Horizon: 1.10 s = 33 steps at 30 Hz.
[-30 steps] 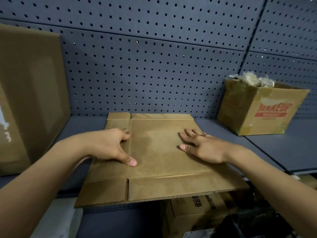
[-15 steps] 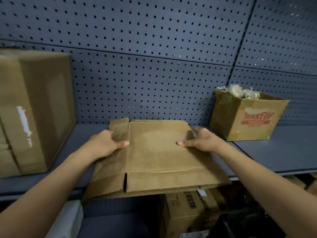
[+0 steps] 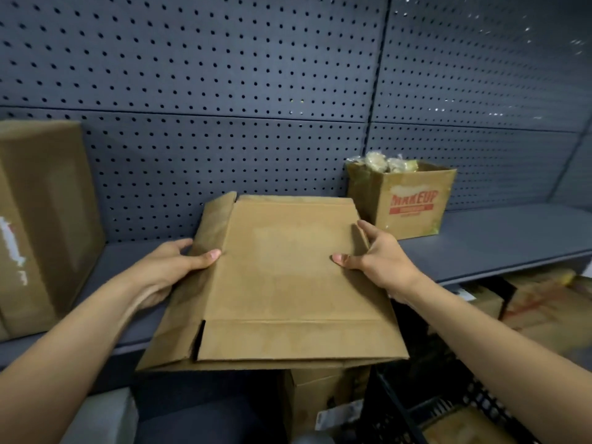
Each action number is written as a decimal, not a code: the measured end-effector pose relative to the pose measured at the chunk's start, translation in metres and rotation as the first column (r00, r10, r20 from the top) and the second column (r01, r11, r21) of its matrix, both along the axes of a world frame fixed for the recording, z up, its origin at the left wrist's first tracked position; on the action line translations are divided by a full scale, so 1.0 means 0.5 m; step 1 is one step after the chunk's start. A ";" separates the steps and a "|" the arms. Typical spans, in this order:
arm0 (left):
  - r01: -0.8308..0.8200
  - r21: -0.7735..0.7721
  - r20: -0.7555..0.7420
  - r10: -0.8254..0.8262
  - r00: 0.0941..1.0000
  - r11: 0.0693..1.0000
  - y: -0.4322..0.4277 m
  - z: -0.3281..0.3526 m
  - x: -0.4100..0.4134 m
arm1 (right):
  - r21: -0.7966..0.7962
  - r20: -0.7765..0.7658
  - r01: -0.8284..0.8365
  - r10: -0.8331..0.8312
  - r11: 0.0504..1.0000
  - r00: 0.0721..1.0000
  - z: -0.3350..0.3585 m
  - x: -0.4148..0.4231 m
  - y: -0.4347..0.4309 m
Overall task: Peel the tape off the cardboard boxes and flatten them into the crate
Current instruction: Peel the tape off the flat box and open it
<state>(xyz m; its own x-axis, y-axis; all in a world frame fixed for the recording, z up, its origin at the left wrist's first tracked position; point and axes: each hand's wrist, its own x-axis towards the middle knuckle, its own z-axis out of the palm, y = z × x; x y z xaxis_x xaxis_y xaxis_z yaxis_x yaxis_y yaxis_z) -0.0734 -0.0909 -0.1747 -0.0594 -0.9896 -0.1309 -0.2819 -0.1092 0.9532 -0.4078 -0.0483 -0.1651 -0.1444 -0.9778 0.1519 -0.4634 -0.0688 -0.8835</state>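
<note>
A flattened brown cardboard box (image 3: pixel 282 283) is held over the front edge of the grey shelf (image 3: pixel 499 245), its near flaps hanging past the edge. My left hand (image 3: pixel 173 267) grips its left side, thumb on top and fingers underneath. My right hand (image 3: pixel 381 257) grips its right side the same way. A black plastic crate (image 3: pixel 416 405) sits low at the bottom right, with cardboard lying inside it.
A large closed cardboard box (image 3: pixel 41 225) stands on the shelf at the left. An open box marked MAKEUP (image 3: pixel 403 200), holding crumpled tape, stands at the back right. Pegboard wall (image 3: pixel 224 91) rises behind. More boxes (image 3: pixel 314 398) sit under the shelf.
Both hands went from pressing flat on the cardboard to gripping its side edges. The flattened box has lifted off the shelf and come toward me.
</note>
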 end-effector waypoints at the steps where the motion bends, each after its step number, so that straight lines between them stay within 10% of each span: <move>1: 0.001 -0.054 0.014 0.000 1.000 0.999 0.007 0.006 -0.017 | -0.019 -0.027 0.022 -0.023 1.000 0.999 0.004 -0.016 0.019; 14: 0.409 -0.442 0.235 -0.337 0.912 0.798 0.095 -0.043 -0.476 | 0.033 -0.394 0.489 -0.438 0.872 0.808 -0.076 -0.350 0.395; 33: 0.875 0.066 0.465 -0.791 0.398 0.479 0.091 -0.438 -0.907 | 0.602 -0.324 0.679 -0.650 0.419 0.688 -0.487 -0.470 0.594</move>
